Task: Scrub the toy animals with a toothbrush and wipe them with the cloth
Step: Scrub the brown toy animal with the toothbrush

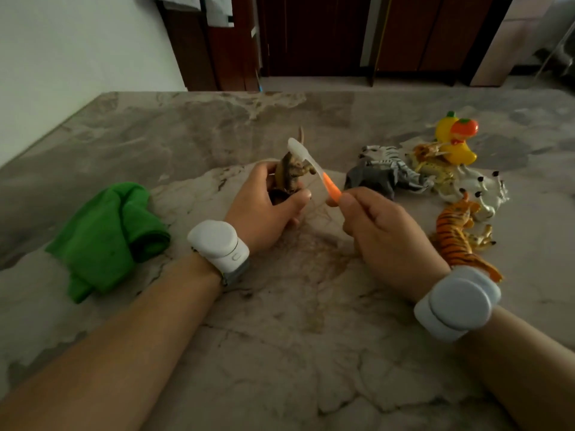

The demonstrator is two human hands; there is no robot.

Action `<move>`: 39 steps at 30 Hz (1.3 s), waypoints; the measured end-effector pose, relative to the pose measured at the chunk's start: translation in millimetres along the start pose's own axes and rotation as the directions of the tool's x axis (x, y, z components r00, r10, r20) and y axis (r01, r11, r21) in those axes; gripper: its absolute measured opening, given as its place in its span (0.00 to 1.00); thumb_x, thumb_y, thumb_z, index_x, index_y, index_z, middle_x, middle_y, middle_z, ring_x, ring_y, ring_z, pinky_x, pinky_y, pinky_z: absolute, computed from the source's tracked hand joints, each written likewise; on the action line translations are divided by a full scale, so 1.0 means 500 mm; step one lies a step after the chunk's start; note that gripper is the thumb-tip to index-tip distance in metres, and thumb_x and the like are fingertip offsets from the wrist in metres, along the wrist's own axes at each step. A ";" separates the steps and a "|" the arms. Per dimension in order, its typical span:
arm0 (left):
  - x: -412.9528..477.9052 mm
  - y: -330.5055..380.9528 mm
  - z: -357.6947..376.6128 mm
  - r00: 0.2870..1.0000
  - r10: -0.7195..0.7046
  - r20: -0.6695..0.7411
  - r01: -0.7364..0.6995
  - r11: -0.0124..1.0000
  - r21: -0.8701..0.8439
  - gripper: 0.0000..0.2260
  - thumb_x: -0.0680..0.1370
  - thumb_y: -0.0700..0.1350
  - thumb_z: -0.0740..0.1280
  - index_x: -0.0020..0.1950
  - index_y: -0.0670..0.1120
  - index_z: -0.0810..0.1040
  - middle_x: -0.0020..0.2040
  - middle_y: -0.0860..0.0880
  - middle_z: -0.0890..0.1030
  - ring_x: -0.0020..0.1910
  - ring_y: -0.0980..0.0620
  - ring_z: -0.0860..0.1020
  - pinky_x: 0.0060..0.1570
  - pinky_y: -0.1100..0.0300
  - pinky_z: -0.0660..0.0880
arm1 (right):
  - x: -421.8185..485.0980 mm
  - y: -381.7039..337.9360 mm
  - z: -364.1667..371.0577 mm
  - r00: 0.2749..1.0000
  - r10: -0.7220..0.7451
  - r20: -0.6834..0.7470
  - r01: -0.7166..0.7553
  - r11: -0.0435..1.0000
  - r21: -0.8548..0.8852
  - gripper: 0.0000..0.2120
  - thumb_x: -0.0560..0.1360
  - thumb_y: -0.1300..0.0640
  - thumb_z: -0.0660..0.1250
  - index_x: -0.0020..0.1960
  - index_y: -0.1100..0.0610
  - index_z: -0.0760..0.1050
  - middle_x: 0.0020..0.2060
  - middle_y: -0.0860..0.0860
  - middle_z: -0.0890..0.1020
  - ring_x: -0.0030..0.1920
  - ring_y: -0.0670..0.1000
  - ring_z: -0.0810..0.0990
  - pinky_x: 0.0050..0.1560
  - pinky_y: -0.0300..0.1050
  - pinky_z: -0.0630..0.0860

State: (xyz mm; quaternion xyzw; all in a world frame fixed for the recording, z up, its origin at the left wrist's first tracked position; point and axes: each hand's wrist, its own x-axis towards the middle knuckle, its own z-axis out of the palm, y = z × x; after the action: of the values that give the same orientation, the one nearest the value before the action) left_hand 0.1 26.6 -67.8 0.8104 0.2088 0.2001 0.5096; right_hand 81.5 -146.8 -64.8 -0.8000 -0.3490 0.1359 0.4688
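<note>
Before you lies a marbled grey-brown bench (280,321). Beyond its far edge you see dark wooden cabinet doors (311,35), a pale wall (62,57) at the left, and white cloths (199,4) hanging at the top.

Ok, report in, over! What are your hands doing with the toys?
Left hand grips small brown toy animal. Right hand holds white-and-orange toothbrush against it. Crumpled green cloth waits, left. Nothing in the way.

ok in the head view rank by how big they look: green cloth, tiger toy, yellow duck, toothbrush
1. green cloth
2. tiger toy
3. yellow duck and toothbrush: too close to rank; the duck sits farther back, the brush is thin and partly inside the right hand.
</note>
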 end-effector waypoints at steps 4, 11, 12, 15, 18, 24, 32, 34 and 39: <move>0.000 -0.017 -0.005 0.997 0.066 0.029 -0.068 0.992 0.108 0.21 0.77 0.49 0.71 0.68 0.53 0.70 0.57 0.55 0.80 0.52 0.56 0.81 0.54 0.56 0.79 | 0.005 -0.004 -0.019 1.000 -0.025 0.007 0.026 0.998 -0.055 0.13 0.83 0.47 0.56 0.50 0.48 0.79 0.32 0.54 0.77 0.27 0.45 0.72 0.29 0.42 0.70; 0.001 -0.014 -0.016 0.995 0.094 0.046 -0.102 0.974 0.203 0.23 0.76 0.48 0.73 0.69 0.54 0.72 0.55 0.63 0.75 0.50 0.70 0.74 0.49 0.81 0.67 | 0.011 0.007 -0.037 1.000 -0.025 0.016 0.027 0.994 -0.105 0.10 0.82 0.48 0.59 0.48 0.48 0.77 0.32 0.49 0.80 0.26 0.42 0.73 0.28 0.34 0.71; 0.001 -0.013 -0.016 0.993 0.101 0.055 -0.110 0.970 0.215 0.22 0.76 0.47 0.73 0.69 0.54 0.73 0.55 0.63 0.76 0.49 0.70 0.74 0.48 0.83 0.66 | 0.010 0.007 -0.036 0.999 -0.029 0.022 0.031 0.993 -0.111 0.10 0.82 0.47 0.60 0.47 0.47 0.78 0.32 0.49 0.80 0.26 0.42 0.73 0.28 0.34 0.70; -0.004 -0.012 -0.012 0.994 0.089 0.055 -0.101 0.958 0.267 0.25 0.75 0.49 0.74 0.71 0.53 0.73 0.56 0.61 0.75 0.53 0.66 0.72 0.46 0.85 0.63 | 0.008 0.005 -0.036 0.999 -0.029 0.046 0.035 0.988 -0.148 0.11 0.82 0.47 0.59 0.46 0.46 0.78 0.31 0.50 0.79 0.25 0.42 0.72 0.26 0.33 0.68; -0.005 -0.011 -0.010 0.997 0.069 0.042 -0.078 0.959 0.273 0.26 0.74 0.52 0.74 0.71 0.54 0.72 0.54 0.62 0.74 0.51 0.65 0.73 0.44 0.86 0.63 | 0.006 0.002 -0.038 0.998 -0.012 0.054 0.022 0.982 -0.188 0.11 0.82 0.47 0.59 0.46 0.46 0.79 0.29 0.48 0.78 0.25 0.41 0.72 0.26 0.32 0.68; -0.004 -0.010 -0.009 0.999 0.045 0.002 -0.045 0.976 0.215 0.17 0.74 0.56 0.73 0.60 0.59 0.73 0.48 0.66 0.75 0.46 0.70 0.75 0.41 0.82 0.67 | 0.006 0.003 -0.037 0.998 -0.006 0.059 0.015 0.989 -0.149 0.12 0.82 0.48 0.58 0.49 0.46 0.80 0.26 0.47 0.76 0.25 0.42 0.70 0.27 0.35 0.67; -0.004 -0.015 -0.009 1.000 0.022 0.006 -0.022 0.977 0.211 0.19 0.74 0.57 0.73 0.63 0.57 0.75 0.53 0.61 0.79 0.49 0.65 0.77 0.45 0.74 0.71 | 0.009 0.011 -0.036 0.999 0.001 -0.046 -0.011 0.977 -0.214 0.14 0.82 0.47 0.59 0.48 0.49 0.82 0.26 0.49 0.76 0.25 0.41 0.72 0.27 0.32 0.67; -0.002 -0.014 -0.010 1.000 0.024 0.012 -0.026 0.978 0.208 0.21 0.74 0.57 0.72 0.65 0.57 0.75 0.54 0.60 0.79 0.50 0.64 0.77 0.44 0.73 0.71 | 0.009 0.012 -0.040 0.997 0.001 -0.083 -0.018 0.977 -0.211 0.14 0.82 0.47 0.59 0.48 0.49 0.82 0.27 0.49 0.77 0.26 0.41 0.73 0.27 0.32 0.68; 0.000 -0.018 -0.010 1.000 0.007 -0.012 -0.005 0.987 0.158 0.21 0.74 0.56 0.74 0.65 0.55 0.76 0.54 0.56 0.81 0.50 0.55 0.82 0.54 0.60 0.78 | 0.003 0.004 -0.031 1.000 -0.020 0.011 0.022 0.980 -0.199 0.14 0.82 0.46 0.59 0.49 0.49 0.82 0.29 0.46 0.78 0.25 0.41 0.72 0.27 0.32 0.67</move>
State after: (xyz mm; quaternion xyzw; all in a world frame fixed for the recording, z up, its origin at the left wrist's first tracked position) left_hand -3.7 34.1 -73.9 0.8476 0.2247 0.1895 0.4419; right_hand 92.0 -156.7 -58.1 -0.8385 -0.3714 0.0989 0.3863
